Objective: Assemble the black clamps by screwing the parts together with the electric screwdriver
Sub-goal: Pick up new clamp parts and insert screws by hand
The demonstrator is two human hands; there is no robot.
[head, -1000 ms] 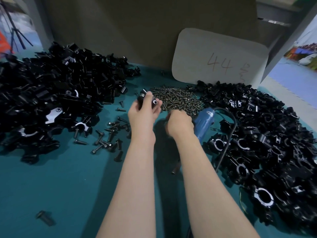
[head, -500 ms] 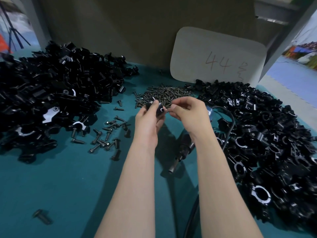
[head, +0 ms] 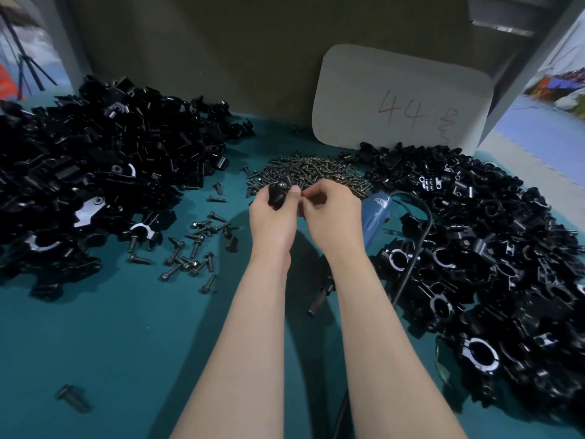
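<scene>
My left hand (head: 274, 219) grips a small black clamp (head: 278, 192) above the table's middle, with a screw head showing on top of it. My right hand (head: 332, 213) is right beside it, fingers pinched together at the clamp; what they pinch is hidden. The blue electric screwdriver (head: 373, 217) lies on the teal table (head: 120, 337) just right of my right hand, its black tip (head: 318, 302) pointing toward me between my forearms. A heap of small screws (head: 316, 172) lies just beyond my hands.
A big pile of black clamp parts (head: 95, 172) fills the left; another pile of clamps (head: 493, 255) fills the right. Loose bolts (head: 193, 245) are scattered left of my hands. One bolt (head: 71, 397) lies near the front left. A grey card marked 44 (head: 402, 99) leans on the back wall.
My right hand left the screwdriver and came up to the clamp held in my left hand. Both hands now meet at the clamp, slightly farther from me than half a second ago.
</scene>
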